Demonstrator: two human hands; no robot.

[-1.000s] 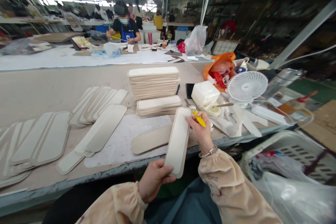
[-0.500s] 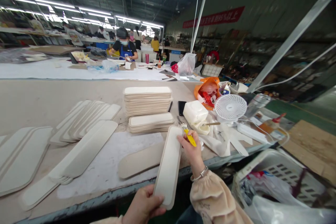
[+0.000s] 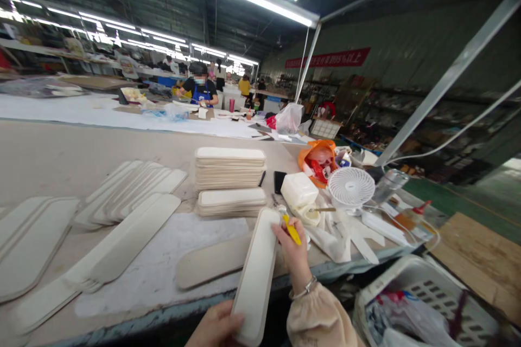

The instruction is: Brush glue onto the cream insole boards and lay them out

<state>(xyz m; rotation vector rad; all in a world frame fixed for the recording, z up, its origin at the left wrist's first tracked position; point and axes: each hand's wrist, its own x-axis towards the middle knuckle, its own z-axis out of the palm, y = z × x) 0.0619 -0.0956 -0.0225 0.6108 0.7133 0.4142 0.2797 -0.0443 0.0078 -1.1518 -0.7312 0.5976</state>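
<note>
A long white panel with rounded ends (image 3: 256, 276) is held tilted over the table's front edge. My left hand (image 3: 220, 325) grips its lower end, thumb on top. At the upper end, my right hand (image 3: 293, 244) pinches the panel's edge and also holds a yellow-handled tool (image 3: 292, 230). Beside the held panel, a beige panel (image 3: 211, 260) lies on a white sheet (image 3: 134, 271). Behind are two stacks of panels, a taller one (image 3: 230, 169) and a lower one (image 3: 231, 200). More panels fan out at the left (image 3: 126, 195).
At the right are a white fan (image 3: 351, 187), a white container (image 3: 299, 190), a black phone (image 3: 279, 181), an orange bag (image 3: 317, 160) and a glue bottle (image 3: 411, 216). A plastic basket (image 3: 362, 303) stands below the table edge. A person (image 3: 199, 87) sits across the table.
The camera view has tilted and shifted slightly, so the table items sit lower. Both hands still hold the same panel, which appears a little lower and further left in view.
</note>
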